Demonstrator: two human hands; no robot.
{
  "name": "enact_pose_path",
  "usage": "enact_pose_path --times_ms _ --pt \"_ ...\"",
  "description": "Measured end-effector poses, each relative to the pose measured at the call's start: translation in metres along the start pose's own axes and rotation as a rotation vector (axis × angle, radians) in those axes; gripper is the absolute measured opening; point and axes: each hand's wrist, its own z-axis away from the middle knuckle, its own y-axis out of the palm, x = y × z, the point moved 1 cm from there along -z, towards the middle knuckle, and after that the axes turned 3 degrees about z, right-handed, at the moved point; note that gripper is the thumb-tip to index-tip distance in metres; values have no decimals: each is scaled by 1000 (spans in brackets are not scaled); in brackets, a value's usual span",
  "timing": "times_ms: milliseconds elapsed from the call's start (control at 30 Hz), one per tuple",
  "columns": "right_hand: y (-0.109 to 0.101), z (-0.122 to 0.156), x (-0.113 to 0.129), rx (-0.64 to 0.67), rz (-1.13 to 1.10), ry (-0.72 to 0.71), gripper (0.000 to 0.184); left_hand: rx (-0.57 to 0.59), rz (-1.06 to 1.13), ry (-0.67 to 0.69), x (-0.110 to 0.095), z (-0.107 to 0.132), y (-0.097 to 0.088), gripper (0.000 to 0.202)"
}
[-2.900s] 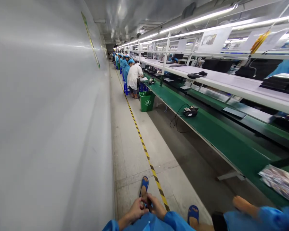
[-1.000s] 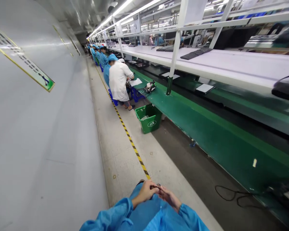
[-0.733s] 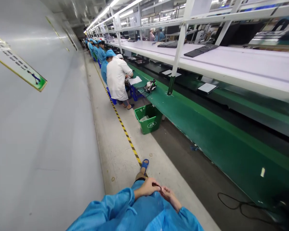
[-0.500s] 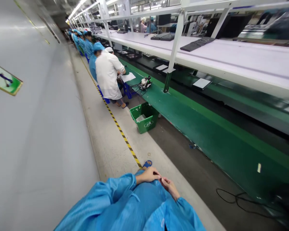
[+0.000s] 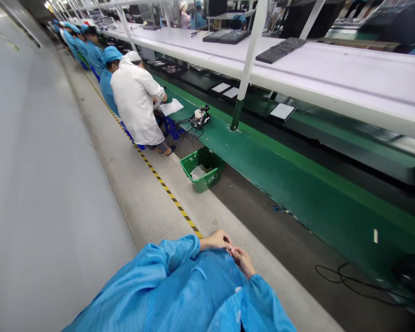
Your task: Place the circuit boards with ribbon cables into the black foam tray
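Observation:
My left hand (image 5: 218, 240) and my right hand (image 5: 242, 260) meet in front of my blue smock (image 5: 193, 286), low in the head view. Their fingertips touch, with the fingers curled and pinched together. Whatever lies between the fingertips, if anything, is too small to make out. Both hands are over the floor, apart from the green bench (image 5: 280, 184) on the right.
A green bin (image 5: 202, 177) holding pale scraps stands beside the bench. A person in a white coat (image 5: 136, 101) leans over the bench ahead. Yellow-black tape (image 5: 166, 189) runs along the floor. Black cables (image 5: 346, 281) lie at the lower right. A grey wall (image 5: 55, 184) flanks the left.
The view has shifted, with the people ahead now further left. My hands stay together at the fingertips and sit slightly higher in the picture. The blue sandal is out of sight now.

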Motion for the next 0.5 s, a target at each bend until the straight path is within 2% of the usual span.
enact_pose_path --times_ms 167,267,367,500 --pt "14 -17 8 -101 -109 11 61 -28 89 -96 -7 -19 -32 7" --pt "9 -25 8 -181 -133 12 63 -170 137 -155 -18 -42 -69 11" --pt "-11 -23 0 -304 -126 37 59 -381 184 -175 -43 -69 -123 30" --pt "-52 3 -29 -526 -95 99 53 -611 218 -132 -94 -100 -213 38"
